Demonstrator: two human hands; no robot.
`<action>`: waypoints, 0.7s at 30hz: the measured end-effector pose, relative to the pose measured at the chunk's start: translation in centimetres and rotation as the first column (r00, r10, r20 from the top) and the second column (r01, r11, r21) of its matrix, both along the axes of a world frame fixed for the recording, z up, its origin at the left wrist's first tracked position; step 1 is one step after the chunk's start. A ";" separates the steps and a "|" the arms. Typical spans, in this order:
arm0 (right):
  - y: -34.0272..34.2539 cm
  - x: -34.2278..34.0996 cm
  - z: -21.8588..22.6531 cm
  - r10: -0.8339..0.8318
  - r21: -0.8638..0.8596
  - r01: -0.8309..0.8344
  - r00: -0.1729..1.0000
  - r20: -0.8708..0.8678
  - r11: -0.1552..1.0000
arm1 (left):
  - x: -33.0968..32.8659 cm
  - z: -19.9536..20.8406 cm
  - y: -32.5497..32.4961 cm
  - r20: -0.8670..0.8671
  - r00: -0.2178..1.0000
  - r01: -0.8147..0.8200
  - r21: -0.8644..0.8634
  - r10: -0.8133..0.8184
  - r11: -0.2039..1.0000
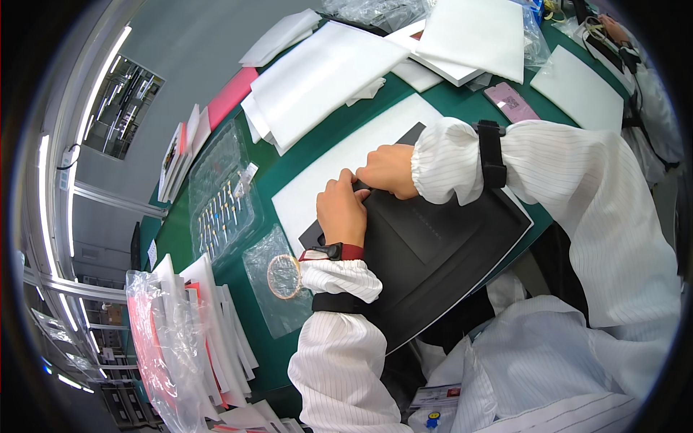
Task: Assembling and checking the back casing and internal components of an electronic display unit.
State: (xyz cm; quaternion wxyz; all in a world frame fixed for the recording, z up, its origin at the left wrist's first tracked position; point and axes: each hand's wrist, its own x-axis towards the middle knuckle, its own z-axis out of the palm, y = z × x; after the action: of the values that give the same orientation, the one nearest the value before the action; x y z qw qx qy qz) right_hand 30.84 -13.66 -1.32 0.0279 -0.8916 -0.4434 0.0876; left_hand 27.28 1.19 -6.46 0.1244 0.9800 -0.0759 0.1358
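A flat black panel (440, 245) with a raised rectangular area lies on a white foam sheet (404, 115) in front of me. Over its far edge my two hands meet, fingertips nearly touching. My left hand (342, 211) is closed, its thumb and fingers pinched together at the panel's edge. Beside it, my right hand (388, 171) is curled, knuckles up, its fingers bent down against the panel. Whatever sits between the fingers is hidden by the hands.
To the left are a clear plastic tray (242, 155) of several small slim parts and a clear bag (267, 317) with an orange ring (284, 276). White foam sheets (317, 79) are piled beyond; a pink phone-like object (511, 102) lies right. A co-worker's hand (613, 30) shows far right.
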 end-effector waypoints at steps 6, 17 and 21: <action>0.2 0.7 0.2 0.026 0.058 -0.021 0.995 -0.092 0.998 | 0.3 0.1 0.2 0.004 1.000 -0.008 -0.006 0.008 1.000; 0.6 -0.2 -0.4 -0.011 0.107 0.021 0.996 -0.087 0.994 | -0.4 0.0 0.8 -0.009 0.999 0.032 -0.059 -0.033 0.998; 0.6 0.5 -0.3 -0.012 0.029 0.017 0.986 -0.165 0.999 | -0.4 -0.3 0.3 0.006 0.999 0.032 -0.051 -0.032 0.998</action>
State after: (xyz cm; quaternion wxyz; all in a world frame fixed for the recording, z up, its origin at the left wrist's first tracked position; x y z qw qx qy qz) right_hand 31.35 -13.09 -1.59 0.0785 -0.8840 -0.4343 0.1539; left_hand 26.88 1.44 -6.80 0.1512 0.9748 -0.0884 0.1381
